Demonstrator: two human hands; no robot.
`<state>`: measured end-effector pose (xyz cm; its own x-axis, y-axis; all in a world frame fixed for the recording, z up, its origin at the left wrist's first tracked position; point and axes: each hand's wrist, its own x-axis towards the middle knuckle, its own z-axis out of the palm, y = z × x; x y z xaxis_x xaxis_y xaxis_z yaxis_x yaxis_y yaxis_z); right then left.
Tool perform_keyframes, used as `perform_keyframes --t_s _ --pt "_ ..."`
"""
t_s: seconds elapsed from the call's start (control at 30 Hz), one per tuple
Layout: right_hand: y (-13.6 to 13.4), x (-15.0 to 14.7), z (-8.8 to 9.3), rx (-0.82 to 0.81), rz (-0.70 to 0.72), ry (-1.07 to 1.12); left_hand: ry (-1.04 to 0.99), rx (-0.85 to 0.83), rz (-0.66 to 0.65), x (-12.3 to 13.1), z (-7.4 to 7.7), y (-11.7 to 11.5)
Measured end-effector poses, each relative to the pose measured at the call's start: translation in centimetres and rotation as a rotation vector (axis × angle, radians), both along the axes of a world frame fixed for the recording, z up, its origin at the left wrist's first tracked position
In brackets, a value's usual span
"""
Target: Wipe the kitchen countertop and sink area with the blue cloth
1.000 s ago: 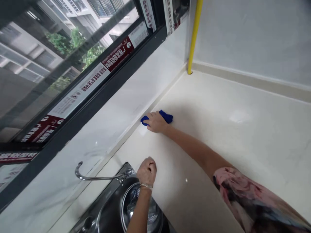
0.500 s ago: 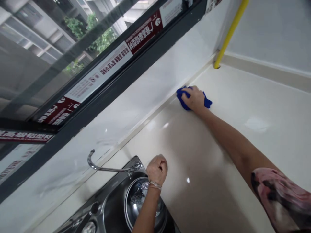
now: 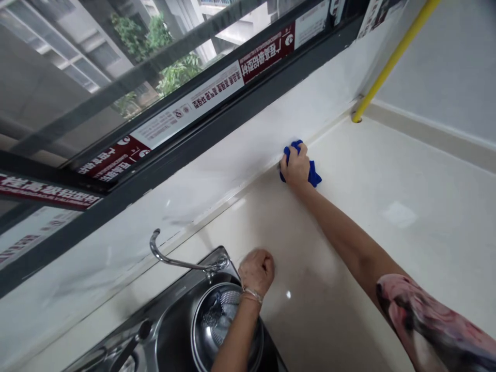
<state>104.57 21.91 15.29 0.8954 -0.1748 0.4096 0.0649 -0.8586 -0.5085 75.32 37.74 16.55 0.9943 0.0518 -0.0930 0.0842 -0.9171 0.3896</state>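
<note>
My right hand [image 3: 296, 166] presses a crumpled blue cloth [image 3: 315, 174] against the low ledge where the cream countertop [image 3: 333, 268] meets the white wall. Its fingers are bent over the cloth, and parts of it stick out on both sides. Beside the sink corner, my left hand [image 3: 257, 271] is curled into a fist above the countertop, with a bracelet [image 3: 252, 294] at the wrist. Nothing shows in that fist. Below it, my left forearm passes over a round steel colander [image 3: 205, 315] in the sink.
A steel sink [image 3: 170, 320] with a curved faucet [image 3: 170, 261] lies at the lower left. Above the wall ledge runs a dark window frame [image 3: 217, 121] with printed stickers. A yellow pipe [image 3: 395, 62] enters the countertop in the far corner.
My right hand has slid the blue cloth a little left along the wall ledge, its fingers now pointing more toward the wall. My left fist stays beside the sink. The view has shifted slightly.
</note>
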Motion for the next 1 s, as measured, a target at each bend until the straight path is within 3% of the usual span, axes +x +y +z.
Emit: perform_keyframes --t_s 0.3,0.5,0.63,0.8,0.9,1.0 --pt "8.0 -6.2 0.3 -0.049 0.202 0.067 0.148 0.088 0.011 0.2 0.7 -0.5" --pt "14.0 -12.1 1.6 -0.251 0.598 0.194 0.143 0.086 0.022 0.2 0.5 -0.6" --pt "16.4 -14.4 2.6 -0.260 0.782 0.160 0.154 0.136 0.064 0.3 0.1 -0.4" --pt "15.2 -14.2 3.1 -0.264 0.919 0.074 0.111 0.101 0.045 0.2 -0.1 -0.1" --pt "12.5 -12.2 2.8 -0.271 0.998 0.026 0.057 0.048 0.012 0.0 0.0 -0.1" --pt "9.2 -9.8 2.3 -0.254 0.959 0.023 0.043 0.056 0.009 -0.1 0.0 -0.1"
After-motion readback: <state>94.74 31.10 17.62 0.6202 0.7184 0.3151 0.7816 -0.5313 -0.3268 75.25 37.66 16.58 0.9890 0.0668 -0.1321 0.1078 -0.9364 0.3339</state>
